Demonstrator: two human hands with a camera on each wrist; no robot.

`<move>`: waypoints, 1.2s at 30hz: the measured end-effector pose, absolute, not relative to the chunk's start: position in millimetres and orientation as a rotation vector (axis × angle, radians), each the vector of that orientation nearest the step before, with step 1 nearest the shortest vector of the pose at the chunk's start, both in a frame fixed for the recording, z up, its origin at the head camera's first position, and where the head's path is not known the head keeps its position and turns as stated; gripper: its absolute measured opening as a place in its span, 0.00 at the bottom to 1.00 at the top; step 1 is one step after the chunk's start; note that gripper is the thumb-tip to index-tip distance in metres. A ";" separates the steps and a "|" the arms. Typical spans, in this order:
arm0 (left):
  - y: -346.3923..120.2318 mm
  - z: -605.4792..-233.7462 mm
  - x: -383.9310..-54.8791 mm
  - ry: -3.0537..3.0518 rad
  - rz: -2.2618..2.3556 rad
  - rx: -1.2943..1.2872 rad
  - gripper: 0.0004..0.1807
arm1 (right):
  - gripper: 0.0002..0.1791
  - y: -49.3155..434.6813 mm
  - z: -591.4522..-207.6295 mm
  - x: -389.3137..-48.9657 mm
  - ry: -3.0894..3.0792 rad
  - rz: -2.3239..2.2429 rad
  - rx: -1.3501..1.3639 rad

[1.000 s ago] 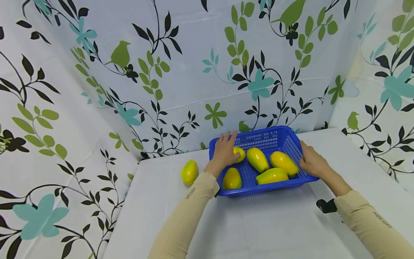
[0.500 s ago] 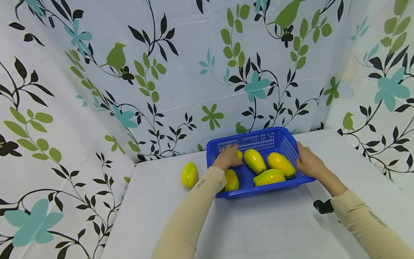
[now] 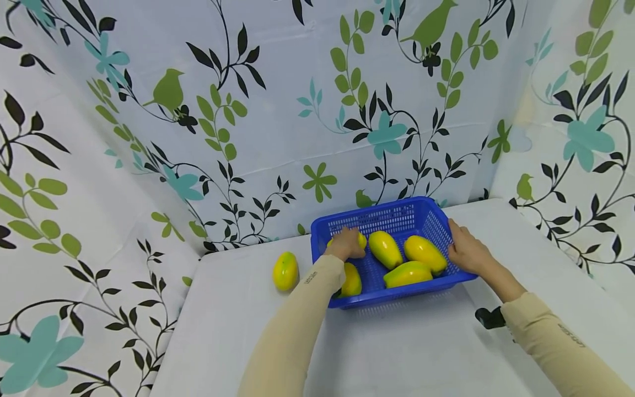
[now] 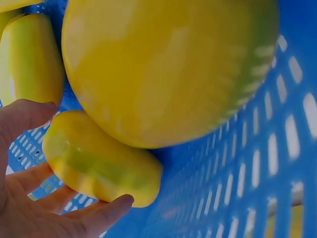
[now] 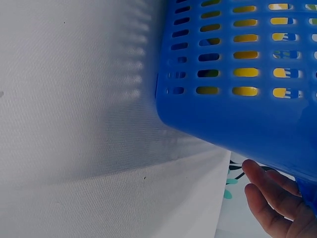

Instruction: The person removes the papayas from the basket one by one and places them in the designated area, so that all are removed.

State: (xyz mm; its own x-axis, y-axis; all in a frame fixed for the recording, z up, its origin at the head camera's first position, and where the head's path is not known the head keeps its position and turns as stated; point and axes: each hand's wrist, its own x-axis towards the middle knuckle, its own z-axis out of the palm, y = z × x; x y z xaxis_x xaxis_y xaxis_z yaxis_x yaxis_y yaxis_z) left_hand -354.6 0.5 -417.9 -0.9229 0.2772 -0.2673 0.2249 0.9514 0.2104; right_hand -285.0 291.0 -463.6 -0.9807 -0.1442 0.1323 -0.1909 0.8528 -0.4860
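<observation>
A blue perforated plastic basket (image 3: 389, 212) holds several yellow mangoes. Inside its left end, my left hand (image 3: 345, 243) grips a yellow-green mango (image 4: 104, 158), fingers below it and thumb along its other side in the left wrist view. A large mango (image 4: 168, 69) fills the foreground there; in the head view it lies partly behind my left sleeve. My right hand (image 3: 466, 248) holds the basket's right rim, fingers on the outside wall in the right wrist view. One loose mango (image 3: 285, 271) lies on the table, left of the basket.
The white-covered table (image 3: 392, 353) extends before the basket and to both sides. A patterned curtain (image 3: 278, 127) with leaves and birds stands close behind. Below my right wrist hangs a small black device (image 3: 489, 318).
My left hand has lowered into the basket's left end and closed its fingers around a mango. My right hand keeps its hold on the rim. The head view has shifted slightly.
</observation>
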 end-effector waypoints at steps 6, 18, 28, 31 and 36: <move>3.0 -417.4 -355.8 2.782 0.199 0.416 0.38 | 0.38 288.6 -463.2 -284.3 -2.936 0.778 0.272; 11.2 -419.9 -356.0 2.743 0.160 0.387 0.34 | 0.38 289.2 -461.3 -284.9 -2.937 0.782 0.257; 12.4 -425.1 -347.8 2.755 -0.099 0.483 0.26 | 0.38 284.3 -463.4 -286.0 -2.935 0.786 0.276; 13.0 -424.7 -346.2 2.753 -0.100 0.491 0.25 | 0.39 285.0 -462.9 -285.8 -2.945 0.790 0.279; 13.0 -418.4 -346.5 2.743 0.007 0.569 0.22 | 0.39 288.0 -461.3 -285.4 -2.937 0.788 0.290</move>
